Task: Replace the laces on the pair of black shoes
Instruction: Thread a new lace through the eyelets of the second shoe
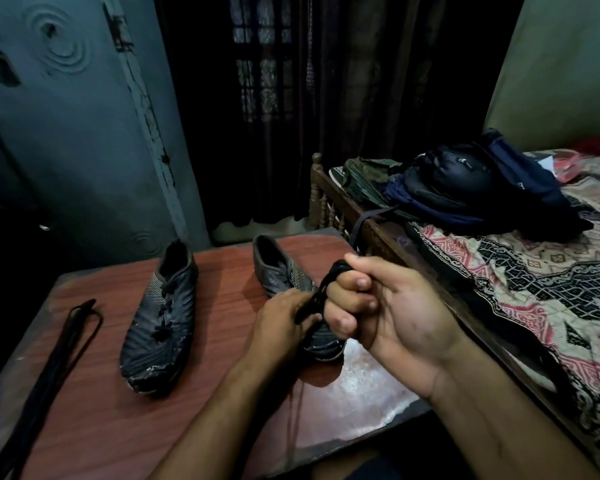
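In the head view, the step in hand looks like the removal or gathering of a lace from one shoe: the right hand (pixel 392 306), right of centre in the frame, is clenched with a black lace (pixel 321 292) wound round its curled fingers (pixel 352 287), while the left hand (pixel 284 323), just left of it at centre, pinches the lower run of the same lace, its fingers curled on it. Both hands hover over the right-hand shoe (pixel 281 271), whose toe shows below them; whether the lace is still threaded in that shoe is hidden by the hands. The left-hand shoe (pixel 163 317), at centre left, lies on the desk (pixel 222 265) with what seem to be lace remnants along its eyelets. The next move likely calls for finishing the coil and setting it aside, then reaching for the bundle of long black laces (pixel 73 341) at the lower left of the desk. Counted: two black shoes, one lace in the hands, one bundle of spare laces whose strands cannot be counted, two hands. A bed (pixel 534 289) stands at the right.
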`<action>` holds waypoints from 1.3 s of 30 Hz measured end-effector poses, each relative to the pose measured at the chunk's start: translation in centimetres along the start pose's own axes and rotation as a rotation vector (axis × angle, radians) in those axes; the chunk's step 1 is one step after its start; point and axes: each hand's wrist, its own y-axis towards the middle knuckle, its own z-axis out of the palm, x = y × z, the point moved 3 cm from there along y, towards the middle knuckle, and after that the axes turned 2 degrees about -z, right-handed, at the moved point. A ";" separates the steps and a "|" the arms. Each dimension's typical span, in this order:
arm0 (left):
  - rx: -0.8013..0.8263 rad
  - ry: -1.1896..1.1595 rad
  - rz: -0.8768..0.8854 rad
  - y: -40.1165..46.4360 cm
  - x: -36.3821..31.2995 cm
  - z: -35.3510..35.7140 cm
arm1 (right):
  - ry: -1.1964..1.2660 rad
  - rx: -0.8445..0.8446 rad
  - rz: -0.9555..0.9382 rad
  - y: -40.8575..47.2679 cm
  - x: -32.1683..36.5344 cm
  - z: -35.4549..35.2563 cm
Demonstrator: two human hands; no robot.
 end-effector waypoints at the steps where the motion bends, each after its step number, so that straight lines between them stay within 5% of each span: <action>1: 0.005 0.005 -0.005 0.1 0.2 0.0 | 0.032 -0.012 0.015 -0.1 -0.4 0.0; 14: -0.056 -0.004 -0.035 0.6 1.2 0.6 | -0.077 -0.085 -0.036 -0.6 1.2 -1.1; 22: -0.178 0.187 0.196 -0.2 0.8 0.9 | -0.131 -0.038 -0.088 1.1 2.8 0.5; 29: 0.001 0.078 0.135 2.1 3.1 0.4 | -0.045 0.011 0.044 1.1 0.5 1.7; 39: -0.056 -0.051 0.064 2.6 5.6 -0.2 | -0.060 0.051 0.471 -4.7 -10.4 -1.9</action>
